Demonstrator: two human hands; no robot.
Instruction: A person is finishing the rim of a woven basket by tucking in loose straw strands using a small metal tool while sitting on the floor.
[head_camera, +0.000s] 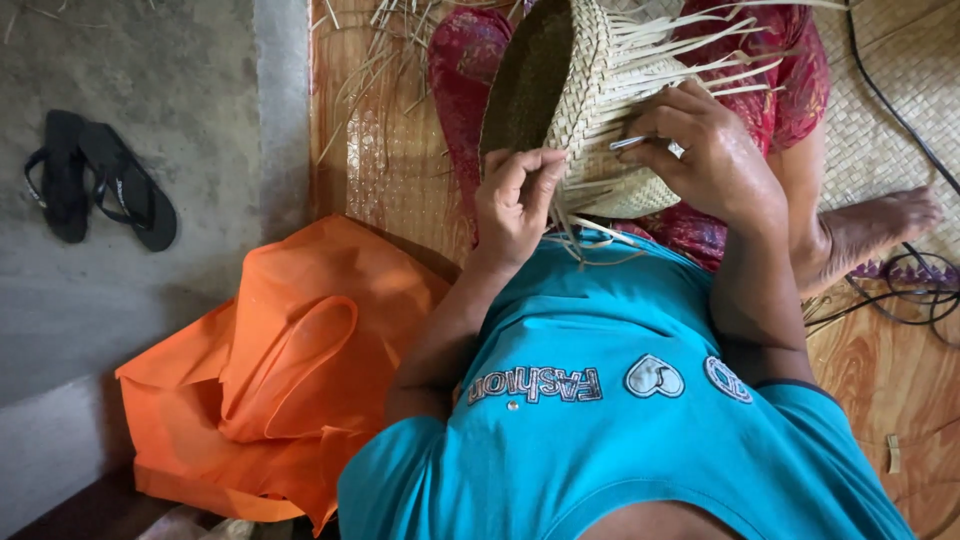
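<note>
Woven matting (880, 150) covers the floor at the upper right of the frame, with bare grey concrete (170, 250) to the left. Near the top centre, the left hand (515, 205) pinches the lower rim of a half-woven straw basket (590, 110), thumb and fingertips closed on the weave. Just right of it, the right hand (705, 150) is curled over the basket's side, gripping a thin pale strip (630, 142) between thumb and forefinger; a ring shows on one finger. The basket rests on the person's lap at upper centre, its dark opening facing left and loose straw ends (700, 50) fanning out toward the upper right. Below the hands spreads a turquoise shirt (620, 420), and red patterned cloth (790, 90) covers the legs under the basket. A bare foot (880, 225) lies at the right edge, beside black cables (915, 290). An orange bag (290, 370) sits at lower left, and a pair of black flip-flops (95, 180) lies on the concrete at upper left.
</note>
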